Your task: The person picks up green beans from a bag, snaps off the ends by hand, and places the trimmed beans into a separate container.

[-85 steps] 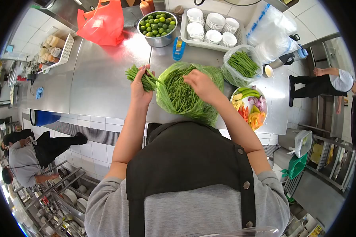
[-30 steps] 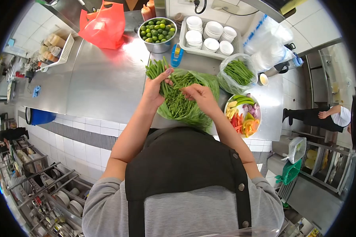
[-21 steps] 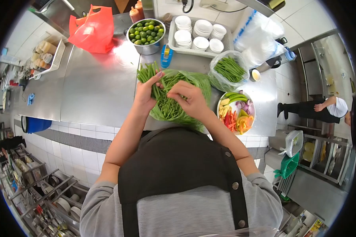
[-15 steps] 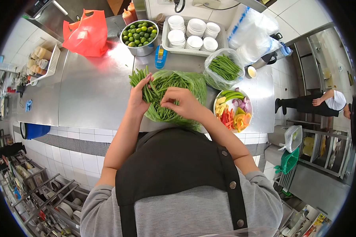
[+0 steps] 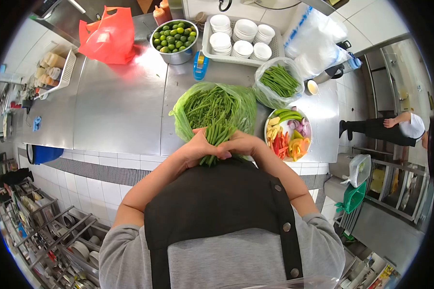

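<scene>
A bunch of green beans (image 5: 218,132) is held close to the front of my dark apron, at the near edge of the counter. My left hand (image 5: 196,147) wraps it from the left, and my right hand (image 5: 241,143) closes on it from the right; their fingers meet around the stems. Directly beyond lies an open green plastic bag (image 5: 249,110) full of more loose beans (image 5: 205,103). The bunch overlaps the bag's near side, and the hands cover part of it.
A clear bag of green beans (image 5: 279,81) and a plate of cut vegetables (image 5: 271,150) stand to the right. Farther back are a pot of limes (image 5: 176,59), a blue tape dispenser (image 5: 200,67), a tray of white bowls (image 5: 207,45) and a red bag (image 5: 106,43). Another person (image 5: 390,129) stands at far right.
The bunch came from the bag's upper left down to my apron in my left hand. My right hand, earlier apart over the bag, now grips the bunch too.
</scene>
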Motion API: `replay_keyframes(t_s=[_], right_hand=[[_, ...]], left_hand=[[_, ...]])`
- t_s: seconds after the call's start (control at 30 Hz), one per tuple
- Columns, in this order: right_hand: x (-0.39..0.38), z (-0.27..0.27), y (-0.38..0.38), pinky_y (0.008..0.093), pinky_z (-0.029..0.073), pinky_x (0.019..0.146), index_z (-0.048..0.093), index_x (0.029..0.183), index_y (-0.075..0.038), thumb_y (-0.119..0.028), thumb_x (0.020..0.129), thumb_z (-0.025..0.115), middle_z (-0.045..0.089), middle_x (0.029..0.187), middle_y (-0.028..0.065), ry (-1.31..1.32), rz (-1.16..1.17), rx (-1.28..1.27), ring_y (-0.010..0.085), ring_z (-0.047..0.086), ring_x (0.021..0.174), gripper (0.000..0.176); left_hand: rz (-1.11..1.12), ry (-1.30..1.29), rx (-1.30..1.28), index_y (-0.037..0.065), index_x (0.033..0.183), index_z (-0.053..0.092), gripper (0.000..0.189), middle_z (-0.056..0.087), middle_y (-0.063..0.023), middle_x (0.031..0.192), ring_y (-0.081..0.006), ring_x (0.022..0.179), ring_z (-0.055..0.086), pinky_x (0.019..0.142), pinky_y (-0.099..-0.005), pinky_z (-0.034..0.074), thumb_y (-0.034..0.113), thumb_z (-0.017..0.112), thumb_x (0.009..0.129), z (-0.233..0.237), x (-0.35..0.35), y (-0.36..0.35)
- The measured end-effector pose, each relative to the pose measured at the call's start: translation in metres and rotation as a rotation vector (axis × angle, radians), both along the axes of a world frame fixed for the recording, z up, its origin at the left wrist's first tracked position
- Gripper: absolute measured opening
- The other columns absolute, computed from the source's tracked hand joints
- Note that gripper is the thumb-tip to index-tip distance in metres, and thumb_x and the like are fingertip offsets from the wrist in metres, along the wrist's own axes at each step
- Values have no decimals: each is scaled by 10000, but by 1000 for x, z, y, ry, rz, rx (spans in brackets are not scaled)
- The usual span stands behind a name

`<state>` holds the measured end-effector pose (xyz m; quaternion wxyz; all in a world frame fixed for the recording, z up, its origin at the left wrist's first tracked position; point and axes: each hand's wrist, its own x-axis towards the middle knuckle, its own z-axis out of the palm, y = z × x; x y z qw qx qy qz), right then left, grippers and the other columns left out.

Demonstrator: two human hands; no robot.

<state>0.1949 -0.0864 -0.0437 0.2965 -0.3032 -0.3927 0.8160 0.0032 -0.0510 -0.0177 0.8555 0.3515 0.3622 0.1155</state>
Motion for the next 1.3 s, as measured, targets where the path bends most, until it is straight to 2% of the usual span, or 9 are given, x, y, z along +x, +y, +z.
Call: replay_keyframes(t_s=[0.1,0.23,0.47,0.6,0.73,0.8,0.9,1.1,1.3], right_hand=[[-18,11,-6,343,449,1051,485,1485,-61,-252,862,752,583,1381,104,73,-111,-105,174,565,1207,704],[-21,3,-4,339,492,993,521,1447,-67,-245,912,696,604,1369,114,-86,-133,-49,191,567,1220,591],[17,8,20,425,564,892,569,1046,-58,-133,970,603,659,828,107,268,-703,-114,291,703,919,111],[105,50,44,377,567,839,588,1038,-53,-62,942,635,658,823,92,-218,-986,65,249,695,860,107],[173,59,66,353,544,787,647,1055,26,-138,912,704,713,898,135,-1059,-815,573,212,680,841,224],[187,57,83,369,536,798,640,1132,60,-159,878,722,722,964,199,-1287,-687,694,274,692,856,345],[191,27,106,462,523,840,635,1102,24,-116,846,685,715,944,222,-1442,-689,723,404,685,949,296],[187,1,107,480,514,944,631,1118,-15,-99,818,708,621,1185,208,-1842,-351,594,403,604,1131,320],[198,-5,119,462,514,970,601,1223,-4,-116,874,649,627,1231,206,-1882,-50,485,374,606,1174,370]], left_hand=[[-206,53,200,41,1207,592,563,655,-65,1039,-182,881,674,768,-306,573,-44,837,708,-11,-3,4],[-98,41,-53,43,1241,585,570,647,-71,1054,-162,861,648,712,-297,554,-63,815,730,-10,-4,0],[-215,-125,-292,12,1096,673,262,639,-37,942,-56,603,474,564,-247,444,12,759,848,-27,17,13],[-294,-87,-150,1,1015,702,149,643,-17,875,-56,606,469,549,-221,407,107,727,913,-10,55,34],[-215,65,353,-22,1159,685,398,673,-110,1040,-162,940,603,825,-327,509,227,786,866,1,128,75],[2,396,1260,-43,1277,627,585,599,-249,1288,-318,1270,529,1066,-447,433,272,808,819,-37,173,90],[-47,563,1050,-36,1347,577,620,464,-323,1439,-414,1425,371,1161,-468,345,157,766,788,-39,214,112],[81,175,1128,-7,1354,580,632,497,-276,1403,-434,1309,493,1130,-425,387,-35,607,723,-72,222,139],[-151,54,790,-19,1305,599,582,517,-177,1354,-290,1115,608,776,-371,624,-97,579,728,12,219,147]])
